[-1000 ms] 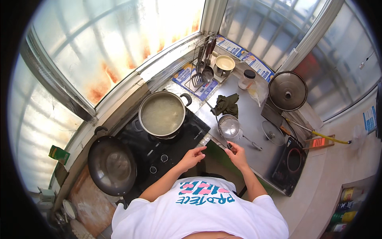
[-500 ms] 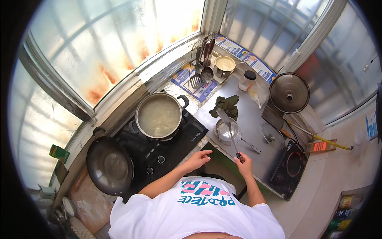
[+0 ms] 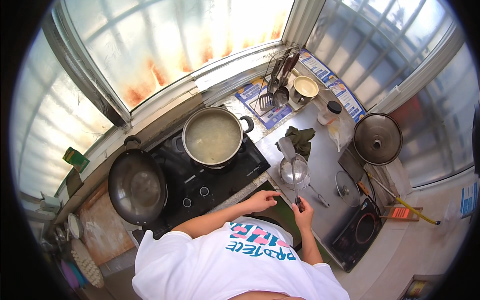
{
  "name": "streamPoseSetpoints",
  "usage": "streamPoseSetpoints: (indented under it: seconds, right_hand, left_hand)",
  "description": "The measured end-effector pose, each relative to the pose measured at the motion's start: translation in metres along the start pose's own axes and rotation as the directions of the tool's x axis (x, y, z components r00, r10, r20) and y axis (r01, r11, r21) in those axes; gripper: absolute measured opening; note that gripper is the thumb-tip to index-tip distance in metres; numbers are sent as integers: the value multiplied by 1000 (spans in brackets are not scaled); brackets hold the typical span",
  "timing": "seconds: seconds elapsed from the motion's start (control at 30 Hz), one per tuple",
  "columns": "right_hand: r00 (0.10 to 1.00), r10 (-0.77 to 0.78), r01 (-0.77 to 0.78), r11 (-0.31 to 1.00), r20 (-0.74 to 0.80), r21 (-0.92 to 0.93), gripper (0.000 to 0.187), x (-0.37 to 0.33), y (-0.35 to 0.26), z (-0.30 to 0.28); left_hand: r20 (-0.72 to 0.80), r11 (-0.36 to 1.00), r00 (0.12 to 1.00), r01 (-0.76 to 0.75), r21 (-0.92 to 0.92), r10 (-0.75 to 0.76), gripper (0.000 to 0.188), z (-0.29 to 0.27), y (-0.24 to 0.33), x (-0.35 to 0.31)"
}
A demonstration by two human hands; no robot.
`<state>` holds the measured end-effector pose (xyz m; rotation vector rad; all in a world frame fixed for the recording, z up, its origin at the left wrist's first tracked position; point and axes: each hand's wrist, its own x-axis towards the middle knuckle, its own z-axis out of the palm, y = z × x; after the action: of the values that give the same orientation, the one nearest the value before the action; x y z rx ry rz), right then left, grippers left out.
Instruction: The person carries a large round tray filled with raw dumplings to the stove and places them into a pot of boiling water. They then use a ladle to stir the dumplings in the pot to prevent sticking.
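Observation:
My right hand is closed around the dark handle of a metal spatula. The spatula points away from me, its blade over the counter beside a crumpled dark green cloth. Its shaft crosses in front of a round shiny metal vessel. A thin-handled utensil extends from that vessel; its head is hard to make out. Slightly left of the spatula handle, my left hand is empty, fingers stretched towards the right hand. Ahead and left, a two-handled pot of cloudy liquid stands on the black gas stove.
A black wok sits on the stove's left. Along the right lie a cleaver, a glass lid and an induction cooker. Further back are a jar, a cream-coloured pot, hanging utensils and a large lid.
The whole view has shifted, so the stove and counter items appear further right. My left hand has come closer to the right hand. The spatula stands more upright in the picture.

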<state>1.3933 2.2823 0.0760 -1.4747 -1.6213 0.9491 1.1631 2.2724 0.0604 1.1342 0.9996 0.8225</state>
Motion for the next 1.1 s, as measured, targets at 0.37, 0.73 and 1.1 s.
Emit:
streamPoseSetpoints:
  seconds: [0.37,0.73,1.1]
  right_hand:
    - [995,-85,90,992,61,-87,42,12,-16,5]
    - [916,111,-269,884,386,383,69,40,-101,-21]
    - [835,-548,549,831,-42,89,19,117,-154,5]
  left_hand:
    - [-21,999,1000,-8,-35,7,47,-4,3,4]
    - [-9,958,998,-63,-281,63,29,13,50,63]
    - [133,600,986,47,-799,100,31,-16,141,86]
